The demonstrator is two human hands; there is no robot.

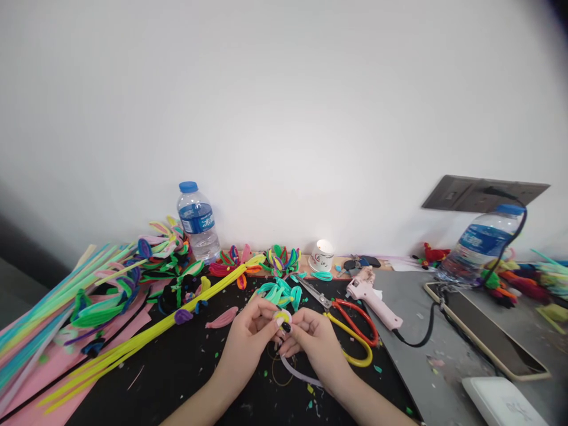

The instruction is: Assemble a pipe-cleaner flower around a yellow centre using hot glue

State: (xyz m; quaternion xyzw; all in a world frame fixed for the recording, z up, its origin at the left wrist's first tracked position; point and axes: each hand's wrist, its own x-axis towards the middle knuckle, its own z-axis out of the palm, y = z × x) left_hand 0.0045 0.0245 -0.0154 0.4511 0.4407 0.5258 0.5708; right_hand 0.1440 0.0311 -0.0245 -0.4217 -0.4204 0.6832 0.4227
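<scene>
My left hand (249, 332) and my right hand (316, 338) meet over the black mat (195, 378), both closed in a pinch. Between their fingertips is a pale lavender pipe cleaner (296, 371), its free tail curving down to the right. A bit of yellow shows at the pinched part, which the fingers mostly hide. Just beyond the hands lies a bundle of turquoise pipe-cleaner loops (280, 291). Scissors (355, 331) with red and yellow handles rest right of my right hand. A pink petal-shaped loop (222, 318) lies left of my left hand.
Yellow pipe cleaners (146, 340) and a multicoloured bundle (57, 302) spread over the left. Water bottles (199, 228) (483, 242) stand near the wall. A pink glue gun (375, 299), its cord, a paper cup (322, 255) and a phone (486, 331) lie to the right.
</scene>
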